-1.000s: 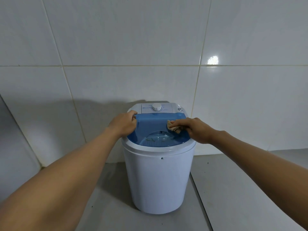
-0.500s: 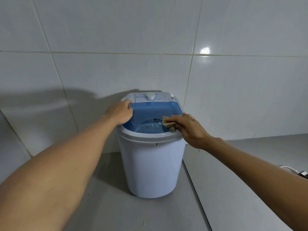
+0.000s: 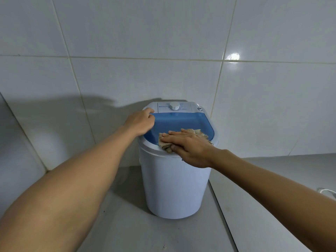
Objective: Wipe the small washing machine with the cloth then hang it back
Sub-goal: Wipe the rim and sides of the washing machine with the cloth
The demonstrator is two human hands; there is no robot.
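The small washing machine (image 3: 174, 184) is a white tub with a blue see-through lid (image 3: 181, 122) and a white dial (image 3: 175, 106) at the back. It stands on the grey floor against the tiled wall. My left hand (image 3: 140, 122) grips the lid's back left corner. My right hand (image 3: 190, 146) lies flat on a beige cloth (image 3: 199, 133), pressing it onto the front of the lid and rim. Most of the cloth is hidden under the hand.
White tiled walls close in behind and on the left, forming a corner (image 3: 45, 170). A white cable (image 3: 327, 191) lies on the floor at the far right. A seam (image 3: 223, 215) runs along the floor right of the machine.
My right hand has slid the cloth from the lid's right side toward its front middle, and now lies flatter. My left hand keeps its hold. The view shifted slightly.
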